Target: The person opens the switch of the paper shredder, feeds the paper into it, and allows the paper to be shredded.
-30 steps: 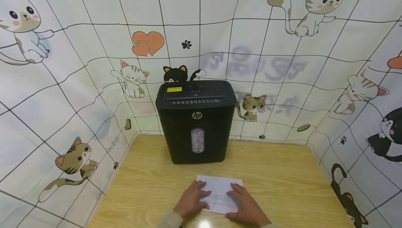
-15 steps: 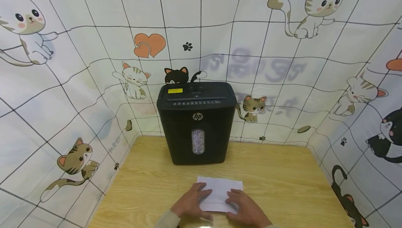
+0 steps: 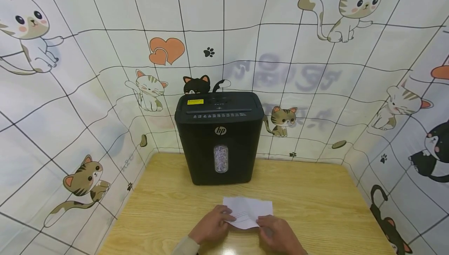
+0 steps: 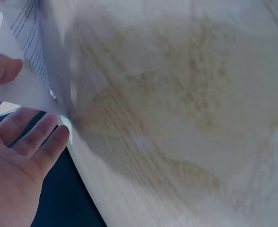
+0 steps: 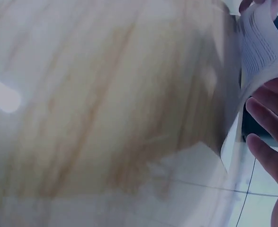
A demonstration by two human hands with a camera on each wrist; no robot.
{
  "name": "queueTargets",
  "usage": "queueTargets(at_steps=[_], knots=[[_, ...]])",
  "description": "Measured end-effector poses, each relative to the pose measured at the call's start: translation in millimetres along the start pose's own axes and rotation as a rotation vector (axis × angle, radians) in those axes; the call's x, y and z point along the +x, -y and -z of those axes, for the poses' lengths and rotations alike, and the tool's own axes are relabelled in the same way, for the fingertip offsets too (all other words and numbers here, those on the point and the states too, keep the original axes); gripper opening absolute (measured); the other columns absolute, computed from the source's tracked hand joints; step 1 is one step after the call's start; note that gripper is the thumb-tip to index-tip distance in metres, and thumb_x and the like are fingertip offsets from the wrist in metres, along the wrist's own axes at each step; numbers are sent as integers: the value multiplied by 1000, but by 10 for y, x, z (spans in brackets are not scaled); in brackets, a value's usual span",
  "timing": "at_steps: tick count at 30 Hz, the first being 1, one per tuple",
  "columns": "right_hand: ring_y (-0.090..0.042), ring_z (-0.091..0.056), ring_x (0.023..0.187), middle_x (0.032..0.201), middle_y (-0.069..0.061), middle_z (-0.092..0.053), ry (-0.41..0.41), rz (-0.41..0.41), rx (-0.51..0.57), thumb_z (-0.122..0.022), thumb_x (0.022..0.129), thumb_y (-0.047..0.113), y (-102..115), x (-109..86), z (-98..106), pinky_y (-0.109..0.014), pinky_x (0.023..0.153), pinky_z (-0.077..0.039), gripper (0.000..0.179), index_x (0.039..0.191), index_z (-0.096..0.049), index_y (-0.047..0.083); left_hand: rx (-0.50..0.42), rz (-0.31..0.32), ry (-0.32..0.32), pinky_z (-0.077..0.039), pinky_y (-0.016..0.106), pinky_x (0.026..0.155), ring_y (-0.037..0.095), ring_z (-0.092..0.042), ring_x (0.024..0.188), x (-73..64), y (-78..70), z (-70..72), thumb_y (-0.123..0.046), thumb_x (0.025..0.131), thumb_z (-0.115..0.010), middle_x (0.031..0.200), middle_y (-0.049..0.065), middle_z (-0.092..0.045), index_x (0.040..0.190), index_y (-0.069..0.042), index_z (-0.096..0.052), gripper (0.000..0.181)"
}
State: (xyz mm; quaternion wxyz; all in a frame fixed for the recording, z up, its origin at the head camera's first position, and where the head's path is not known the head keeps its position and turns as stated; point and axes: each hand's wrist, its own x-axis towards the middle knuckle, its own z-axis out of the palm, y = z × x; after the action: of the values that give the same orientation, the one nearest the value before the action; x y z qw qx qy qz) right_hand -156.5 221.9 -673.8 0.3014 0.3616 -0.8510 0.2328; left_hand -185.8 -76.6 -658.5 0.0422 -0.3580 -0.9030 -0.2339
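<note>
A white sheet of paper (image 3: pixel 250 206) with printed lines is held at the near middle of the table, between both hands. My left hand (image 3: pixel 212 224) pinches its left near part, thumb on top and fingers beneath. At the right near corner my right hand (image 3: pixel 278 233) pinches the sheet in the same way. Its near edge is raised and the surface buckles between the hands. In the left wrist view the paper (image 4: pixel 27 90) stands lifted off the wood, fingers (image 4: pixel 49 142) behind it. The right wrist view has the paper (image 5: pixel 262 52) curving upward over the fingers (image 5: pixel 266 113).
A black HP paper shredder (image 3: pixel 200 149) stands upright at the back of the wooden table (image 3: pixel 301 192), its front window showing shreds. A yellow label (image 3: pixel 195 101) is on its lid. Cloth walls (image 3: pixel 350 60) with cat prints enclose the table at the back and sides.
The paper lay flat under both hands earlier. Now both hands have taken its near part between thumbs and fingers and raised it, and the sheet bends.
</note>
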Motion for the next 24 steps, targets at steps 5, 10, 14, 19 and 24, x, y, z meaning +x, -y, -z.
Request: queueTargets(at_steps=[5, 10, 14, 19, 24], knots=[[-6, -72, 82, 91, 8, -76, -47, -21, -39, -82, 62, 5, -58, 16, 68, -19, 73, -56, 32, 90, -76, 17, -63, -75, -121, -54, 34, 101, 17, -68, 110, 46, 85, 26, -5, 93, -68, 111, -2, -76, 100, -18, -81, 20], [-2, -67, 77, 84, 11, -71, -63, -94, 1, -82, 68, 4, -107, 33, 112, -16, 69, -53, 27, 87, -72, 21, -249, -20, -151, -55, 37, 100, 19, -70, 111, 73, 129, 89, -6, 96, -67, 111, 0, -77, 105, -16, -78, 17], [-2, -67, 81, 85, 16, -69, -41, -336, 168, -87, 75, 5, -98, 60, 161, -25, 73, -57, 25, 85, -72, 23, -436, 106, -145, -58, 37, 96, 18, -71, 109, 83, 107, 189, -15, 102, -63, 113, 4, -77, 108, -16, -78, 17], [1, -67, 82, 85, 16, -73, 14, -797, 421, -83, 87, 24, -59, 173, 235, -25, 76, -56, 11, 83, -73, 25, -552, 185, -185, -59, 28, 87, 8, -69, 94, 129, 85, 277, -24, 103, -62, 100, 3, -78, 95, -13, -76, 19], [-4, -59, 73, 92, 4, -76, 21, -986, 531, -78, 91, 25, -63, 321, 294, -22, 65, -49, 9, 90, -76, 16, -597, 247, -239, -49, 18, 66, -1, -53, 71, 186, 56, 371, -25, 102, -64, 74, -6, -61, 73, -11, -58, 33]])
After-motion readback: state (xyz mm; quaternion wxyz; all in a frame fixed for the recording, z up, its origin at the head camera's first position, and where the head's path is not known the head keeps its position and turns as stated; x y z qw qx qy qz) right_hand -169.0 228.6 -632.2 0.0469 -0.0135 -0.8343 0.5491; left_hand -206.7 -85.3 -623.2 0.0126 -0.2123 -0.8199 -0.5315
